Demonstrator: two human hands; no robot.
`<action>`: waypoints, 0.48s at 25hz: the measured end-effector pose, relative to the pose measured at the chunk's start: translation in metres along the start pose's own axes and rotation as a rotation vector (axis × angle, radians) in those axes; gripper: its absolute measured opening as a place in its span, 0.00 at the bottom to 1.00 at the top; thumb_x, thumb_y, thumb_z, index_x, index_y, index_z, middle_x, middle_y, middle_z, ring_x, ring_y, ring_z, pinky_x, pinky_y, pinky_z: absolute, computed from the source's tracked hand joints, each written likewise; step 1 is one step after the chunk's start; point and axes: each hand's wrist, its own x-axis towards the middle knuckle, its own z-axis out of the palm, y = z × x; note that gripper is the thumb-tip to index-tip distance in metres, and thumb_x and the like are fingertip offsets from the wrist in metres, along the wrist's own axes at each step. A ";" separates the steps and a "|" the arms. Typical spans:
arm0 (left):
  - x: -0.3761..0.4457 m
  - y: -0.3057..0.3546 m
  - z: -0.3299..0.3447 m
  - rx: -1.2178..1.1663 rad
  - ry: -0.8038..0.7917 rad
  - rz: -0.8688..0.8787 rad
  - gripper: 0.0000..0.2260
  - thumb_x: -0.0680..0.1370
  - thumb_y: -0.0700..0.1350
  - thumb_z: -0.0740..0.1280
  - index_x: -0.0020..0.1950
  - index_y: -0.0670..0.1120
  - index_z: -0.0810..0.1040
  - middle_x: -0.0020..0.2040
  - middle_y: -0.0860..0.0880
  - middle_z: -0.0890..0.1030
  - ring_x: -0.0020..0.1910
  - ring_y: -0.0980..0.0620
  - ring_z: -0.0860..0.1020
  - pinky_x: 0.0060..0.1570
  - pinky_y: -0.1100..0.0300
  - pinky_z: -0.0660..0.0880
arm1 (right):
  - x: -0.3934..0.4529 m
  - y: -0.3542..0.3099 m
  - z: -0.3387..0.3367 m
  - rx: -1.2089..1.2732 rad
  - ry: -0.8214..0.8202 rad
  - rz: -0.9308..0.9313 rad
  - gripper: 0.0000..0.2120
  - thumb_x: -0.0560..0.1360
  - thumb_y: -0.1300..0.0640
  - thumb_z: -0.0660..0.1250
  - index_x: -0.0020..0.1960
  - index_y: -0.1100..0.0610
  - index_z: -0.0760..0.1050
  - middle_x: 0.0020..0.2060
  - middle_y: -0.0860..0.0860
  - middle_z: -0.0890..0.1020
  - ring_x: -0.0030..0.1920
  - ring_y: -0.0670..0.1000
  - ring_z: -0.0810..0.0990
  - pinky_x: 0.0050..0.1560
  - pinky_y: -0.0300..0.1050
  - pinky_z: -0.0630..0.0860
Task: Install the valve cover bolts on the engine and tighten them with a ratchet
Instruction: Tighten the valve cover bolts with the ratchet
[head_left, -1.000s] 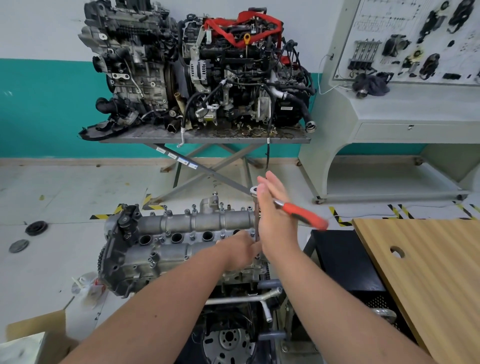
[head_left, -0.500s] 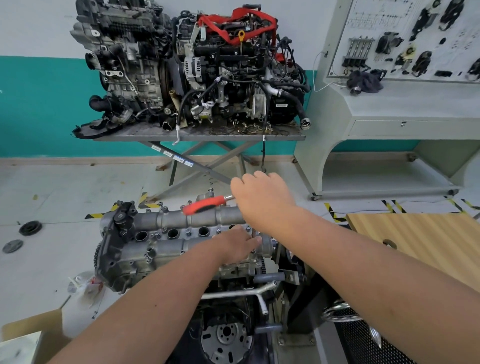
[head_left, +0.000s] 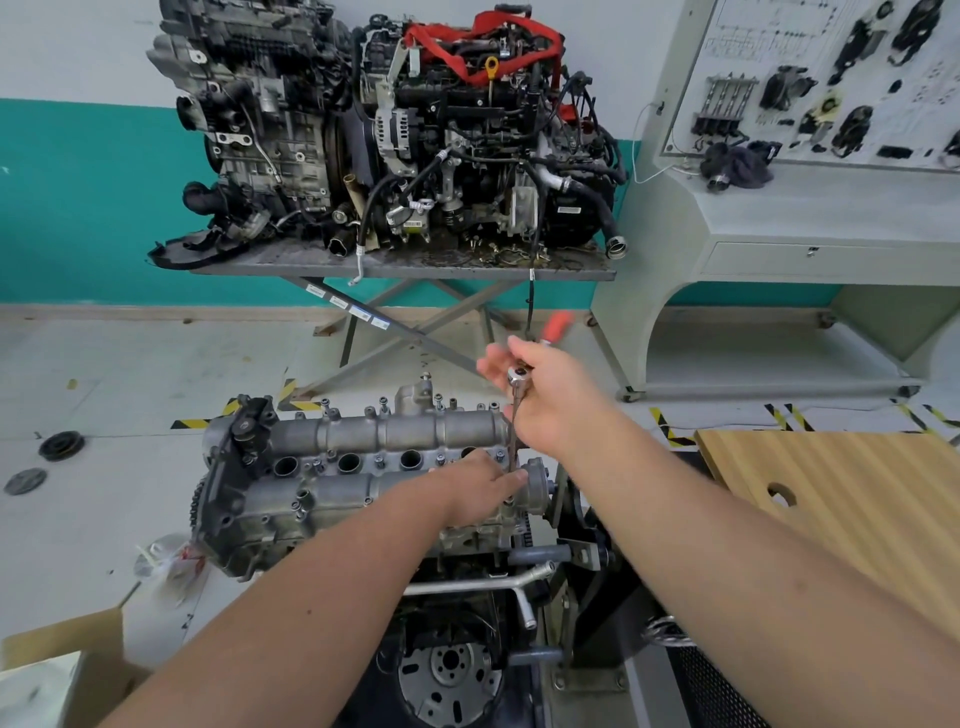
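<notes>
**Steel ratchet turns a valve cover bolt**

Right hand (head_left: 553, 400) grips the ratchet (head_left: 519, 375) head, extension standing on a bolt at the engine (head_left: 363, 467) cover's right end — left hand (head_left: 480, 491) curled at its base. Tightening appears underway; next, swing the red handle steadily.

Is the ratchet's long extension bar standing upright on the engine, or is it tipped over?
Nearly upright. The extension bar runs almost straight down from the ratchet head in the right hand to the valve cover.

Grey scissor table (head_left: 400, 270) against wall carries two engines (head_left: 384, 135). Pale floor (head_left: 130, 374): two black discs (head_left: 61, 445), plastic bag (head_left: 171, 564), cardboard box (head_left: 57, 670). Wooden bench (head_left: 841, 499) right.
</notes>
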 end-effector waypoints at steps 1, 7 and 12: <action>0.001 0.000 0.000 -0.002 -0.006 0.001 0.33 0.80 0.67 0.50 0.75 0.46 0.68 0.77 0.49 0.62 0.73 0.44 0.67 0.73 0.44 0.62 | 0.001 0.006 -0.002 0.115 0.037 -0.045 0.11 0.82 0.58 0.63 0.41 0.55 0.76 0.34 0.47 0.81 0.49 0.50 0.80 0.53 0.46 0.69; 0.007 -0.002 0.001 0.064 -0.019 0.018 0.28 0.82 0.64 0.52 0.65 0.44 0.74 0.70 0.46 0.68 0.64 0.44 0.73 0.66 0.44 0.69 | -0.008 0.028 -0.015 0.363 -0.018 -0.331 0.12 0.81 0.58 0.65 0.40 0.53 0.69 0.38 0.51 0.83 0.46 0.51 0.81 0.55 0.46 0.76; 0.010 0.001 0.002 0.117 -0.018 0.028 0.18 0.84 0.52 0.53 0.62 0.41 0.75 0.67 0.43 0.70 0.62 0.42 0.74 0.65 0.44 0.71 | -0.015 0.054 -0.025 -0.425 0.101 -0.799 0.10 0.80 0.45 0.63 0.57 0.38 0.81 0.62 0.39 0.81 0.63 0.39 0.77 0.63 0.40 0.73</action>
